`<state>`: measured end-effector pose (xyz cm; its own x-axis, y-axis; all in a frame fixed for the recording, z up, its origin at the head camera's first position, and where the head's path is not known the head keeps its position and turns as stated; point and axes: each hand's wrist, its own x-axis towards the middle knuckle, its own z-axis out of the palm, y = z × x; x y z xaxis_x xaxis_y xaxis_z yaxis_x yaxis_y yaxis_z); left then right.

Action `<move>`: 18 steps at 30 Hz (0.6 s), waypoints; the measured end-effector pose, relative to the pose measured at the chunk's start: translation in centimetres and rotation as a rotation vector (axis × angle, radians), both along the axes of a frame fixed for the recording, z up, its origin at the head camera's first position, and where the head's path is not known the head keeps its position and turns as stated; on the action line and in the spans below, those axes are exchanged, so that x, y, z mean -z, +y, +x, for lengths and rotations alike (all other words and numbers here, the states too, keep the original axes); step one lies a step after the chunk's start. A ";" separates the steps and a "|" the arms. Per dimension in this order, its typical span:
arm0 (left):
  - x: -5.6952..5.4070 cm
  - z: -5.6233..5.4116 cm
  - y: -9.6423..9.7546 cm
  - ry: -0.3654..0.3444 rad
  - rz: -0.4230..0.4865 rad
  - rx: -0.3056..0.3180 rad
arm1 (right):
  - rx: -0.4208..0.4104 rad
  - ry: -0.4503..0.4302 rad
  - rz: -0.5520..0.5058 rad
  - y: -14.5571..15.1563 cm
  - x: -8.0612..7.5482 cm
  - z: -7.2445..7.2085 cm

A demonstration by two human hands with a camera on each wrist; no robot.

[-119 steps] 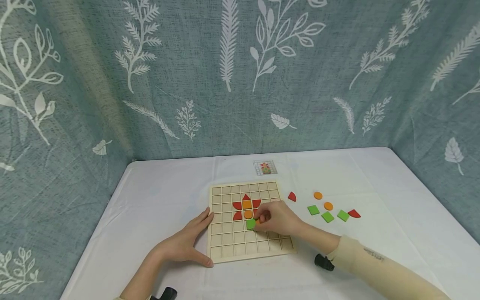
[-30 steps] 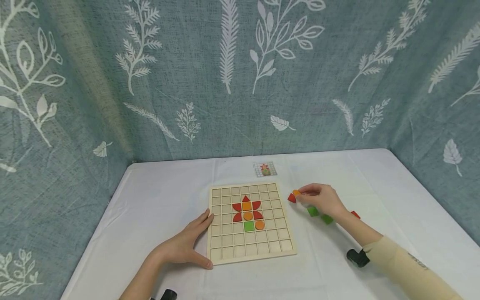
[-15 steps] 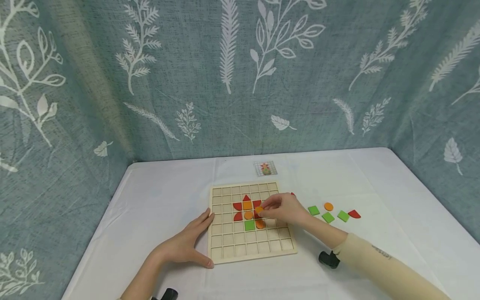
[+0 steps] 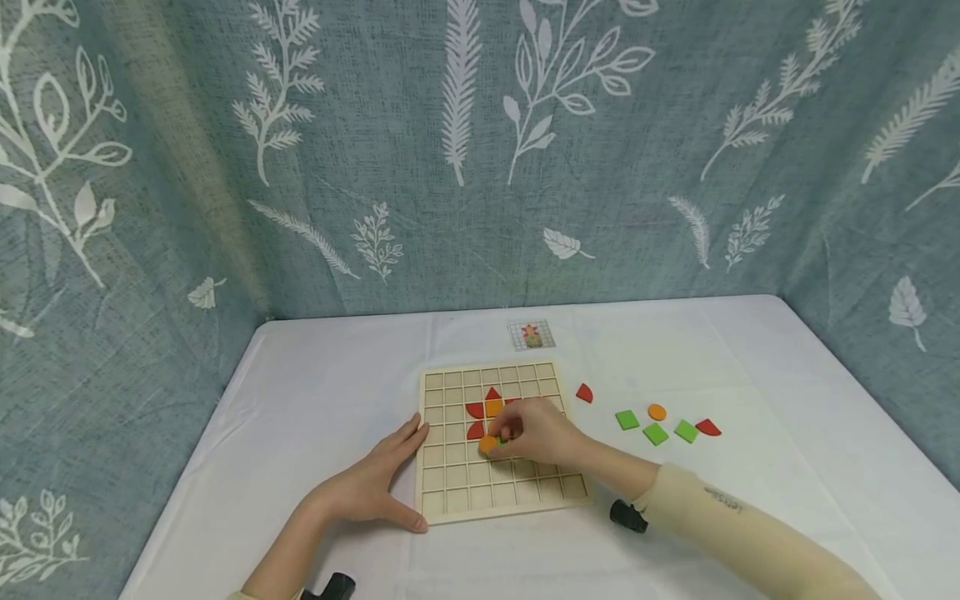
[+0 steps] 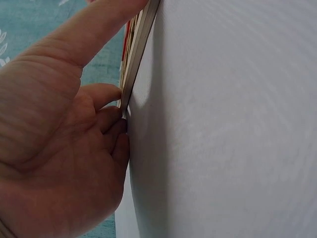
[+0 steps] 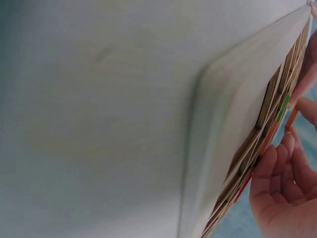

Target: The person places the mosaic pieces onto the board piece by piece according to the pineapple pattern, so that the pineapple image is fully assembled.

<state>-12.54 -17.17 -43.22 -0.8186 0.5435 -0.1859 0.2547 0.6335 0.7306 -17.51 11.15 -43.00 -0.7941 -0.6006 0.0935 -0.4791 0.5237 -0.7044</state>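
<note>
A square wooden grid board (image 4: 452, 480) lies on the table with red tiles, such as a red quarter-circle tile (image 4: 475, 410), and an orange square tile (image 4: 493, 408) set in its cells. Over the board, my right hand (image 4: 542, 433) pinches an orange disc (image 4: 488, 444) between thumb and fingertips. In the right wrist view the disc (image 6: 292, 117) is tilted on edge just above the cells. Its hand hides the board's middle right, with only a sliver of green showing. My left hand (image 4: 367, 487) rests spread along the board's left edge, the thumb by the near corner.
Right of the board lie a red quarter tile (image 4: 584, 393), another orange disc (image 4: 657, 412), several green squares (image 4: 656, 433) and a further red tile (image 4: 708, 427). A small pattern card (image 4: 531, 335) sits behind the board. Patterned curtain (image 4: 420, 150) surrounds the table's back and sides.
One orange disc was placed right of the green square. My right hand then picked up another disc from the table and carried it left over the board. The left hand has stayed put.
</note>
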 end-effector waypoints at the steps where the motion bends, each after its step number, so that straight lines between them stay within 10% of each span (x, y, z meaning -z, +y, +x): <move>1: 0.0 0.0 0.0 0.001 0.001 0.000 | -0.014 0.029 0.017 -0.2 0.0 0.0; 12: 0.2 -0.1 -0.1 0.003 0.014 0.007 | -0.114 0.172 0.014 -0.9 0.1 0.3; 18: 0.3 -0.1 -0.1 0.006 0.010 0.007 | -0.051 0.112 -0.028 0.6 0.1 0.2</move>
<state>-12.62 -17.26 -43.48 -0.8159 0.5509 -0.1754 0.2635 0.6243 0.7353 -17.31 11.74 -43.07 -0.7464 -0.6355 0.1976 -0.5812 0.4778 -0.6588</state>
